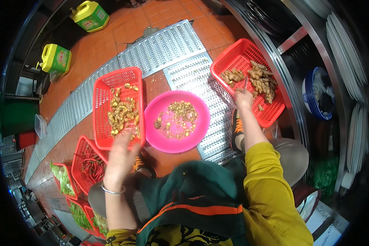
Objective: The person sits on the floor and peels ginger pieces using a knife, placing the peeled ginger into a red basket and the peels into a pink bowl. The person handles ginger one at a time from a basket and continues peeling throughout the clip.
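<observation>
My left hand [121,156], slightly blurred, hovers at the near edge of a red plastic basket [98,104] that holds pieces of ginger [121,112] with cut yellow ends; I see nothing in it. My right hand [243,99] grips a knife [246,83] at the near left side of another red basket [243,49]. Large unpeeled ginger roots [261,78] and a smaller heap of ginger lie in that basket. Between the two baskets, a round pink basin [178,147] contains ginger scraps [181,113] and a brown lump at its left.
Red baskets of red chili peppers [93,166], lettuce [63,178] and green leaves [80,216] stand at lower left. Metal grates [187,73] cross the tiled floor. Yellow-green jugs [90,17] stand farther off. A steel shelf [272,61] with stacked plates [346,52] borders the right.
</observation>
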The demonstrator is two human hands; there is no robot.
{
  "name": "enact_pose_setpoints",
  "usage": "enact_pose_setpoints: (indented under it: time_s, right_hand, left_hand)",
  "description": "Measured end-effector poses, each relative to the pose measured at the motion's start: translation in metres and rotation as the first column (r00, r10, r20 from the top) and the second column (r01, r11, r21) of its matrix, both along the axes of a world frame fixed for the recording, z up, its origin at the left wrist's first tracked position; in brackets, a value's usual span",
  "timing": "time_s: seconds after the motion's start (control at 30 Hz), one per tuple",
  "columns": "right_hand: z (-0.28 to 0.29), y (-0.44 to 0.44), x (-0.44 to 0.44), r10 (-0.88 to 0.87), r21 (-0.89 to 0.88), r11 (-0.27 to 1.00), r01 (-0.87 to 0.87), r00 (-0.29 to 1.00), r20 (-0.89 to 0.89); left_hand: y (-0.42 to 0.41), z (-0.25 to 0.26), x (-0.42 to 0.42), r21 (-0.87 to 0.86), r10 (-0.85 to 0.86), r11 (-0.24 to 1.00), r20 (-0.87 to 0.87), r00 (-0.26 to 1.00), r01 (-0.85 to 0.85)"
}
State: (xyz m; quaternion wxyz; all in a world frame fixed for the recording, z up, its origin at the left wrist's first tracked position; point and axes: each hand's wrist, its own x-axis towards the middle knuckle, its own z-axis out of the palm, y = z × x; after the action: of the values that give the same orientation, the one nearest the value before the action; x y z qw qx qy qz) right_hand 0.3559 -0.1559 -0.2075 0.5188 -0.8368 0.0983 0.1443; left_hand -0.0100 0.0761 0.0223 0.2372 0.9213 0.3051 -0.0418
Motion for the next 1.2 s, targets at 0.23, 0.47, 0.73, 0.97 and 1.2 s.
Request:
enact_pose_setpoints:
  time_s: [0.23, 0.47, 0.73, 0.97, 1.2]
  right_hand:
    - [-0.053, -0.018, 0.084, 0.293, -0.598, 0.77, -0.222, 0.956, 0.022]
    - [-0.071, 0.018, 0.101, 0.452, -0.604, 0.644, -0.469, 0.87, -0.194]
    - [-0.083, 0.03, 0.109, 0.647, -0.817, 0.286, -0.501, 0.73, -0.221]
    - [-0.097, -0.013, 0.112, 0.634, -0.83, 0.378, -0.41, 0.768, -0.091]
    - [0.012, 0.0, 0.084, 0.351, -0.019, 0.935, -0.355, 0.929, -0.12]
  left_hand:
    - [-0.021, -0.027, 0.033, -0.24, -0.299, 0.941, -0.257, 0.919, 0.238]
    - [-0.016, -0.034, 0.062, -0.19, -0.267, 0.959, -0.343, 0.901, 0.212]
    - [-0.017, -0.042, 0.058, -0.245, -0.275, 0.948, -0.299, 0.914, 0.205]
    - [-0.035, -0.032, 0.034, -0.179, -0.302, 0.951, -0.359, 0.883, 0.253]
    - [-0.053, -0.029, 0.004, -0.078, -0.322, 0.947, -0.247, 0.914, 0.313]
